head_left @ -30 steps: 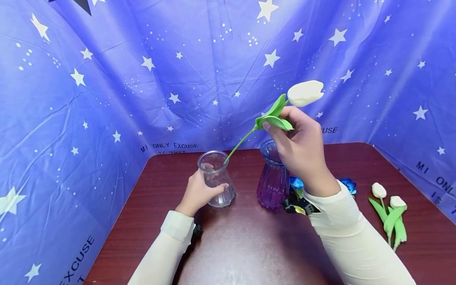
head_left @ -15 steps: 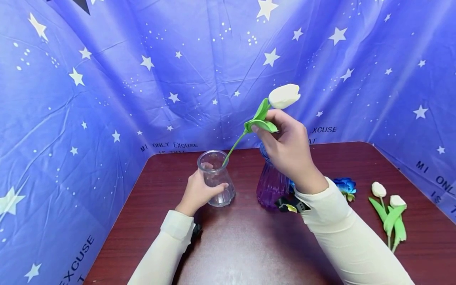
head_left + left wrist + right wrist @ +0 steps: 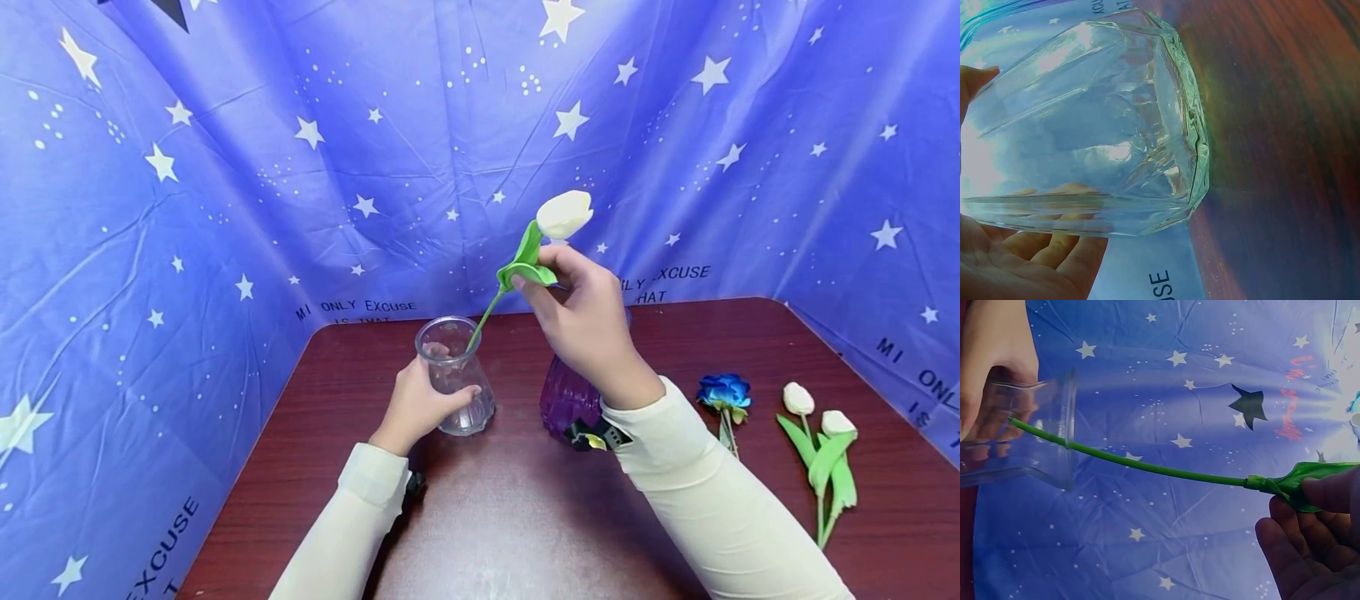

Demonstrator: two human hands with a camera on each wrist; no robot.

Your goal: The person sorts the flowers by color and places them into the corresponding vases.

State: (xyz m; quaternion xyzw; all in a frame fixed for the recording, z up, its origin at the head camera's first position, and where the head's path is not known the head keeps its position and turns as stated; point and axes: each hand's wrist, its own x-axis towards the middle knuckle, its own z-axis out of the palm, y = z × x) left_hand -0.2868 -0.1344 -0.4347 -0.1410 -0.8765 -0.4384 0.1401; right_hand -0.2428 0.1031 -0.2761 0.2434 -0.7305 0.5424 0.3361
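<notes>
1 tulip (image 3: 566, 214), pinched by the right hand (image 3: 588, 321), is only partway into the clear vase (image 3: 474, 385) gripped by the left hand (image 3: 415, 402), while 2 tulips (image 3: 830, 458) lie outside, right of that vase.

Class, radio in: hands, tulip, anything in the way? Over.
Left hand gripping clear vase. Right hand pinching white tulip at its leaves. Stem tip inside vase neck; nothing visibly blocking it.

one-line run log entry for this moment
left hand: holds clear vase | right hand: pinches white tulip | stem end: inside clear vase
</notes>
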